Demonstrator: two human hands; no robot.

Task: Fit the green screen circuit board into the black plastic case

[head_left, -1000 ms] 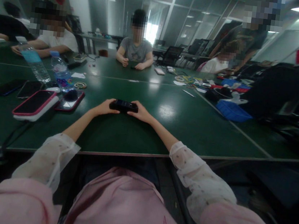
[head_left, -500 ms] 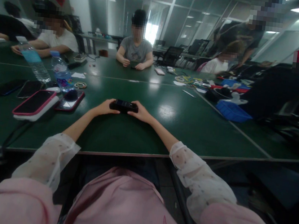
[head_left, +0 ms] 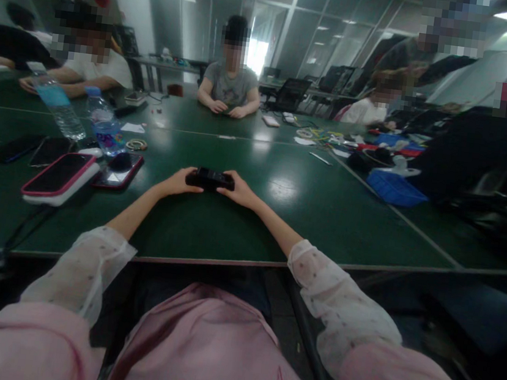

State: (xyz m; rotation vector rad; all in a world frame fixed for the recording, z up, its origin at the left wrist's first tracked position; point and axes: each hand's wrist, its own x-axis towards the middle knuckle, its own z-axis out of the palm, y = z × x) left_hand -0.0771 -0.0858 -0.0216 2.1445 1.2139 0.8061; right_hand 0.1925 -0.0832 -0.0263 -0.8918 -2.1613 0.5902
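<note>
A small black device (head_left: 211, 179) is held above the near middle part of the green table (head_left: 212, 228), or rests on it; which of the two I cannot tell. My left hand (head_left: 181, 182) grips its left end, with the thumb along the near side. Its right end is in my right hand (head_left: 238, 190), thumb also toward me. Most of the other fingers are hidden behind the device. Details on its upper face are too small and dim to read.
Left of my hands lie a pink-rimmed phone (head_left: 60, 175) on a white object, another phone (head_left: 119, 170) and two bottles (head_left: 105, 125). A blue tray (head_left: 396, 189) and cables (head_left: 329, 139) are at the right. A person (head_left: 230, 85) sits opposite.
My hands and the black device have stayed in place. Across the table, the seated person's hands have shifted slightly, and a standing person at the back right has moved.
</note>
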